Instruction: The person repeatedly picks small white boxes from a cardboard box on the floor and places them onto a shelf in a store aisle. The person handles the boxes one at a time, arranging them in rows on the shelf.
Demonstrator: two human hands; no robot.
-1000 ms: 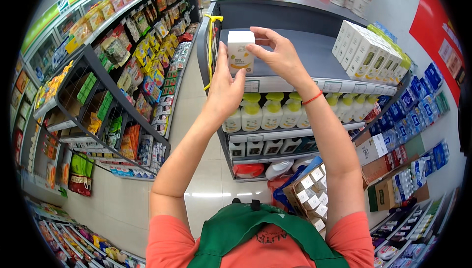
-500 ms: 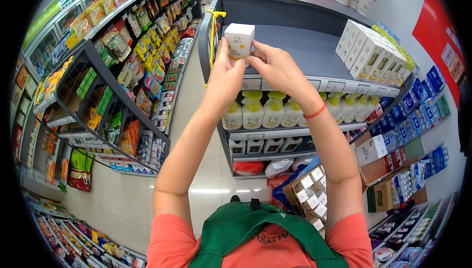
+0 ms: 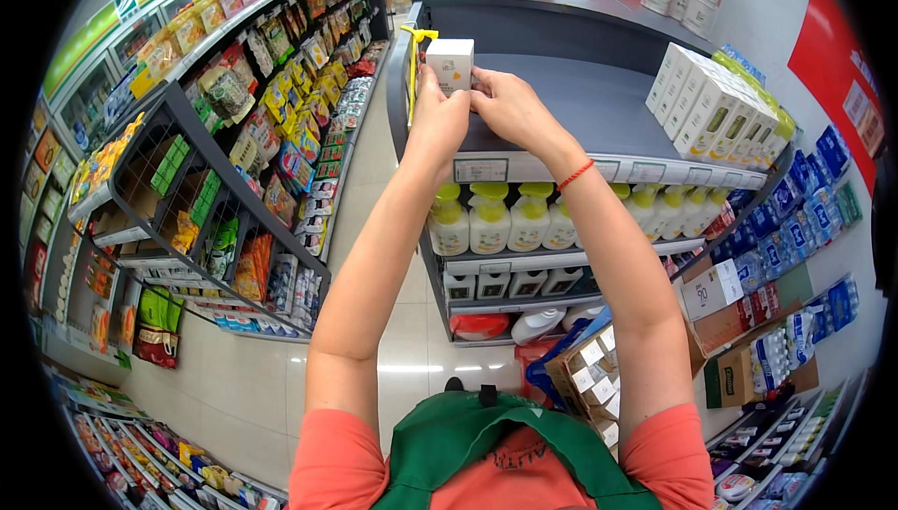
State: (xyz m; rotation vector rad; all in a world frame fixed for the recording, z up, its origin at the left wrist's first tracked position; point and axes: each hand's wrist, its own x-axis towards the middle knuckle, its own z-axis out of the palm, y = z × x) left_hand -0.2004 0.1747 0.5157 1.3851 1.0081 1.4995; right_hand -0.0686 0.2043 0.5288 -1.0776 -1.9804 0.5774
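A small white carton (image 3: 453, 63) with an orange mark stands upright between my hands, at the left end of the dark grey top shelf (image 3: 571, 89). My left hand (image 3: 440, 115) grips its left side and lower front. The fingers of my right hand (image 3: 510, 106) are bent against its right lower edge. Whether its base rests on the shelf is hidden by my hands. Similar white cartons (image 3: 716, 108) stand in rows at the right end of this shelf. Below it are pump bottles (image 3: 489, 218) with yellow-green tops.
A yellow strap (image 3: 418, 35) is tied at the shelf's left post. By my right arm an open cardboard box (image 3: 589, 370) holds several white cartons. A snack rack (image 3: 201, 201) stands across the aisle on the left. Blue packs (image 3: 795, 220) line the right wall.
The carton has moved slightly left and back in toward the shelf's left end, with both hands still on it. My right hand's fingers have curled in more.
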